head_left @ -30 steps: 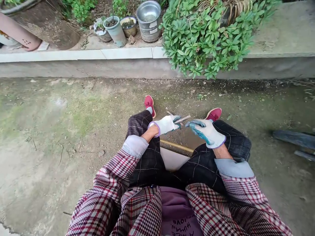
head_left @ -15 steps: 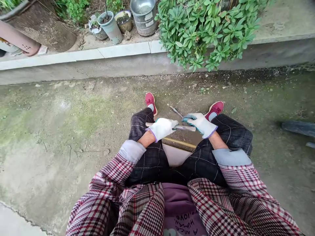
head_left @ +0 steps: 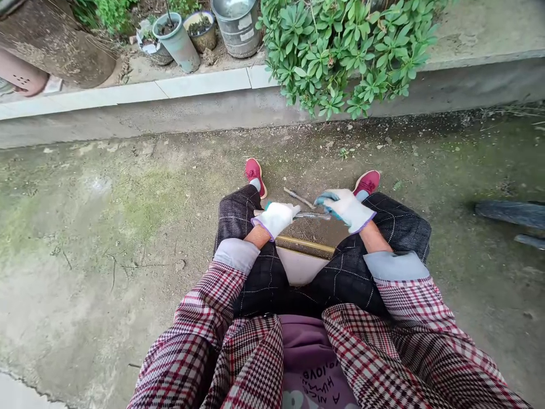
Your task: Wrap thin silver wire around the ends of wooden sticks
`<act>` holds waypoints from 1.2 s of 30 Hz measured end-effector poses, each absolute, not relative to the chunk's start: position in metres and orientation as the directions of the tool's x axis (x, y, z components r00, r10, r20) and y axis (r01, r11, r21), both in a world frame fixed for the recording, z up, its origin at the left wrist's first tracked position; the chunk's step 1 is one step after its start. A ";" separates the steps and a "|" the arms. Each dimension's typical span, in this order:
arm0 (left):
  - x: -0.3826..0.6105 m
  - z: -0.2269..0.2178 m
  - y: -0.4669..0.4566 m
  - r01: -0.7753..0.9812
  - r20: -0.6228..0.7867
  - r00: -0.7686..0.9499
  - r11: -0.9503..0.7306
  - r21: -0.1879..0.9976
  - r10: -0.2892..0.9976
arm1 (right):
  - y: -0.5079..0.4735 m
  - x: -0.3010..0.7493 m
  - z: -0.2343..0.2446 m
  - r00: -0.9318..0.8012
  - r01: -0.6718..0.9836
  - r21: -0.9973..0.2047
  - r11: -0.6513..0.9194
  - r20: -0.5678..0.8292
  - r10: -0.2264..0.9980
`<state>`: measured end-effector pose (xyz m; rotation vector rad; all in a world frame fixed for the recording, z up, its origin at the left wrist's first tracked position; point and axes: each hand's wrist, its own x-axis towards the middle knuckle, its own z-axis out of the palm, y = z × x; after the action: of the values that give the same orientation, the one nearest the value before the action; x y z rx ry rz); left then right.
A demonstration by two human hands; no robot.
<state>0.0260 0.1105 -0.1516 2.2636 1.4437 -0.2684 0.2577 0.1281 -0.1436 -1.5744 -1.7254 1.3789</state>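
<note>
I sit with knees apart, both hands in white gloves with blue-green palms. My left hand point(head_left: 276, 218) is closed round one end of a thin grey stick point(head_left: 311, 216) that lies level between my knees. My right hand point(head_left: 347, 208) is at the stick's other end, fingers curled over it. A second thin stick point(head_left: 298, 197) lies on the dirt just beyond, between my red shoes. A white seat with a yellow edge point(head_left: 304, 246) shows under my legs.
A concrete kerb point(head_left: 204, 85) runs across the back. On it stand a leafy green shrub point(head_left: 344, 51), small plant pots point(head_left: 176, 37) and a metal bucket point(head_left: 237, 25). A dark object point(head_left: 511, 215) lies on the ground at the right. Bare, mossy ground stretches to the left.
My right hand has come in from apart and closed on the stick's right end. The stick has turned level between both hands. The view tilted down slightly.
</note>
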 end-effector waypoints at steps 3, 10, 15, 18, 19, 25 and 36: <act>0.022 -0.146 0.109 0.889 -0.325 0.422 -0.316 0.330 0.846 | 0.137 0.271 -0.148 -0.167 0.468 -0.864 -0.186 -0.293 0.941; 0.023 -0.156 0.117 0.763 -0.257 0.190 0.023 0.646 0.948 | 0.124 0.240 -0.165 -0.277 0.546 -0.807 -0.226 -0.429 0.860; 0.032 -0.166 0.118 0.927 -0.377 0.210 -0.061 0.370 0.902 | 0.111 0.233 -0.159 -0.382 0.604 -0.784 -0.147 -0.446 0.809; 0.037 -0.168 0.116 0.952 -0.427 0.301 -0.245 0.182 0.853 | 0.110 0.245 -0.148 -0.388 0.630 -0.768 -0.109 -0.434 0.813; 0.038 -0.169 0.115 0.939 -0.425 0.344 -0.307 0.157 0.837 | 0.112 0.249 -0.144 -0.383 0.644 -0.761 -0.084 -0.415 0.825; 0.027 -0.170 0.112 0.874 -0.413 0.481 -0.457 0.162 0.773 | 0.127 0.267 -0.146 -0.278 0.682 -0.730 -0.050 -0.322 0.905; 0.024 -0.157 0.122 0.353 -0.415 0.112 0.355 0.866 0.903 | 0.126 0.246 -0.149 -0.252 0.309 -0.886 -0.347 -0.428 0.868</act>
<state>0.0239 0.1219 -0.1566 1.2073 1.4634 0.5984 0.2464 0.1265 -0.1489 -1.5495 -1.4303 1.6341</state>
